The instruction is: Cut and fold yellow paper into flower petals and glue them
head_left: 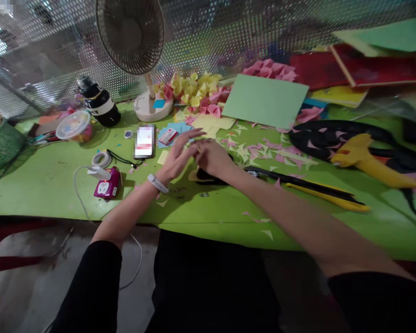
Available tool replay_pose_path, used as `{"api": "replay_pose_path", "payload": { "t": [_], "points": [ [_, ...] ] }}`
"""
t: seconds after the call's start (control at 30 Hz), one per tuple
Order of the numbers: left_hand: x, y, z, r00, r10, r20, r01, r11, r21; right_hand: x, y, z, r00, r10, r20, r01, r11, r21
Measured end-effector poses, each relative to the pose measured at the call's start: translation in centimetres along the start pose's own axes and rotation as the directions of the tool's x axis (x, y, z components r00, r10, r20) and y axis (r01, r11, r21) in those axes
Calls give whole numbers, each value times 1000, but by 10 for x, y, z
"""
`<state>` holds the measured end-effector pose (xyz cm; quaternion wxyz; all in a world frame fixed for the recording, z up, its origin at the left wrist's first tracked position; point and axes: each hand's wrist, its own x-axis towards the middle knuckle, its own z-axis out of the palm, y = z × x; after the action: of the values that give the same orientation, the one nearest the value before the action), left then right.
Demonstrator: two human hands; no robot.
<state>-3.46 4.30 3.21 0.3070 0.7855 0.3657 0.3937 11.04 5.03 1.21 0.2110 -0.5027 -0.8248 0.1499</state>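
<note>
Over the middle of the green table, my two hands meet at the fingertips. My left hand (pixel 180 155), with a white band (pixel 157 183) on its wrist, has its fingers stretched out towards the right one. My right hand (pixel 213 157) is closed, fingers curled in; anything between them is too small or hidden to make out. Beneath the right hand lies a black object (pixel 211 179), mostly covered, its kind unclear. Yellow paper sheets (pixel 213 124) and blue sticky notes with a small red-and-white box (pixel 168 136) lie just beyond the hands.
Paper scraps (pixel 260 150) litter the table's right half. A yellow-and-black cutter (pixel 327 196) and a yellow glue gun (pixel 364 159) lie right. Folded paper flowers (pixel 196 88), a fan (pixel 154 108) and a black bottle (pixel 104 106) stand behind. A phone (pixel 144 142) and a corded purple power adapter (pixel 107 185) lie left.
</note>
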Motion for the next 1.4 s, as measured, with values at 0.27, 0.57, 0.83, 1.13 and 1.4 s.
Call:
{"api": "replay_pose_path", "payload": {
  "t": [0.27, 0.57, 0.83, 1.13, 1.4],
  "points": [
    [-16, 5, -27, 747, -502, 435, 535, 843, 54, -16, -5, -42, 1000, -8, 17, 6, 991, 132],
    [-22, -13, -7, 690, -492, 530, 647, 748, -148, -33, 7, -80, 869, -29, 495, 92, 990, -103],
    [-12, -1, -34, 786, -431, 443, 575, 772, -270, -42, 8, -102, 951, -86, 298, 116, 990, -82],
    [-12, -10, -17, 866, -488, 109, 493, 795, -354, -12, 96, -92, 977, 213, -28, -204, 879, -432],
    [-15, -8, -13, 910, -393, 133, 413, 826, -383, -20, 53, -93, 987, 160, -23, -157, 984, 86]
  ]
}}
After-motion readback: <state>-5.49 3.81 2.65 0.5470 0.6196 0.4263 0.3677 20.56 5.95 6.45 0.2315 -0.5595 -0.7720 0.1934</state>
